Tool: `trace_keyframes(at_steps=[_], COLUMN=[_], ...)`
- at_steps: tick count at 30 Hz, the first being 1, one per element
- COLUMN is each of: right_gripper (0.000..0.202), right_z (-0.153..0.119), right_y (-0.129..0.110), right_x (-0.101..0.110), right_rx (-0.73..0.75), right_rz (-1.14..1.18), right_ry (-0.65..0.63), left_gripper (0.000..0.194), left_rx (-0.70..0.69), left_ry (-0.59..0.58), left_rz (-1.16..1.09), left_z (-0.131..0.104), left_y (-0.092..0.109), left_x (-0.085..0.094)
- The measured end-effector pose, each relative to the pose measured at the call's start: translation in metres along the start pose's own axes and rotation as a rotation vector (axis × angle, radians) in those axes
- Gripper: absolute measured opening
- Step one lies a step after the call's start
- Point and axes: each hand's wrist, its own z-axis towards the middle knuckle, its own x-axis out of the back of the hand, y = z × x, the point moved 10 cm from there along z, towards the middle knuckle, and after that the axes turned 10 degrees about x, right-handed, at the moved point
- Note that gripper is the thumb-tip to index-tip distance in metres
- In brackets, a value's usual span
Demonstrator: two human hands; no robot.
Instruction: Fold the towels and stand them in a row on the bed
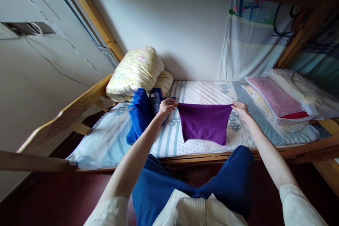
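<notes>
A purple cloth [205,123] hangs stretched between my two hands over the bed. My left hand [167,107] pinches its upper left corner, and my right hand [241,108] pinches the upper right corner. The cloth's top edge is nearly straight; its lower edge hangs free and slightly wavy. Just left of my left hand, a row of folded blue cloths [141,111] lies on the bed. A dark blue item with a pale label [155,101] is beside them, partly hidden behind my left hand.
The low bed has a patterned sheet [196,90] and wooden rails [63,116]. A bulky yellow quilt [139,69] stands at the back left. Bagged pink bedding [277,95] lies at the right. A curtain [246,49] hangs behind, and a wooden bunk frame is overhead.
</notes>
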Motion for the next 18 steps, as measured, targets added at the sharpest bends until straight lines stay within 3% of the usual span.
trace_keyframes(at_steps=[5,8,10,13,18], right_gripper=[0.043,0.034,0.025,0.017,0.008], right_z=[0.009,-0.006,-0.024,-0.059,-0.129], right_y=[-0.006,0.015,0.043,0.103,0.22], right_x=[0.0,0.0,-0.004,-0.01,-0.013], right_rx=[0.179,0.223,0.227,0.158,-0.176], right_rz=[-0.019,-0.08,-0.121,-0.196,-0.424], right_ry=[0.003,-0.06,-0.111,-0.14,-0.199], left_gripper=[0.06,0.064,0.062,0.052,0.033], left_rx=[-0.132,-0.164,-0.125,-0.008,0.281], left_ry=[-0.002,0.012,0.029,0.027,-0.011], left_rz=[-0.034,-0.009,0.039,0.177,0.391], left_z=[0.003,-0.013,-0.025,-0.044,-0.079], left_y=[0.012,-0.013,-0.049,-0.123,-0.262], left_x=[0.007,0.011,0.011,0.002,-0.019])
